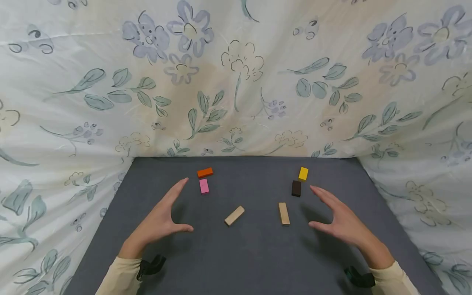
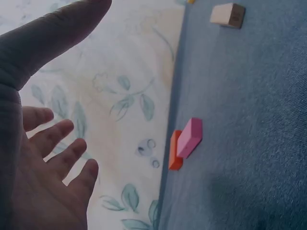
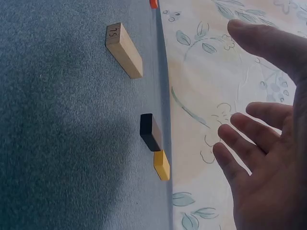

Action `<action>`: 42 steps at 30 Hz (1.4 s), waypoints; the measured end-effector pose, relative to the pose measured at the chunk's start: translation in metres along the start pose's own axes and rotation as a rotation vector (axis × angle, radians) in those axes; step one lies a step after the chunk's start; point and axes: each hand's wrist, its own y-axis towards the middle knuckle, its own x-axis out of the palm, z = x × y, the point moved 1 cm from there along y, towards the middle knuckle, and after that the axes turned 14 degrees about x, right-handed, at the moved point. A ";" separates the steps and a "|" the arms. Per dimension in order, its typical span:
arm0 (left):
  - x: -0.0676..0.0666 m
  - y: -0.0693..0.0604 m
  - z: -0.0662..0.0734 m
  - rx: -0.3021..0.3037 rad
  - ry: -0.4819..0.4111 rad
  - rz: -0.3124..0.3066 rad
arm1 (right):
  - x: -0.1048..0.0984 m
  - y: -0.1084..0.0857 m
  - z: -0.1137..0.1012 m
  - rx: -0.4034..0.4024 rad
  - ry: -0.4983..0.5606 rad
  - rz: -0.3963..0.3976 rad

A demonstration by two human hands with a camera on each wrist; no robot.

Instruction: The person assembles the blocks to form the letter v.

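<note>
Two bare hands hang over a gray worktop, reaching in from the near edge in cream sleeves, a dark strap at each wrist. The left hand and the right hand face each other, thumbs spread away from the fingers; on both sides the grip is released and holds nothing.

Between them lie two plain wooden blocks: the left wooden block slanted, the right wooden block pointing nearly straight away. Either could be knocked askew, it seems, if a thumb sweeps inward too low.

Farther back, a pink block sits just beyond the left fingertips, and a dark block lies just to the left of the right ones.

Behind those rest an orange block on the left and a yellow block on the right, each so close to its neighbor that contact cannot be told. That closeness looks the likeliest source of trouble: fingers closing on one could shove the other, perhaps toward the far edge, where a floral cloth hangs as a backdrop.
</note>
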 end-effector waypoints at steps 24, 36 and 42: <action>0.030 0.022 0.001 0.012 -0.070 -0.081 | 0.018 0.018 -0.006 -0.057 0.040 -0.051; 0.035 0.027 0.002 0.016 -0.091 -0.107 | 0.024 0.015 -0.003 -0.074 0.056 -0.054; 0.040 0.033 0.000 -0.008 -0.128 -0.131 | 0.024 0.015 0.000 -0.035 0.041 -0.075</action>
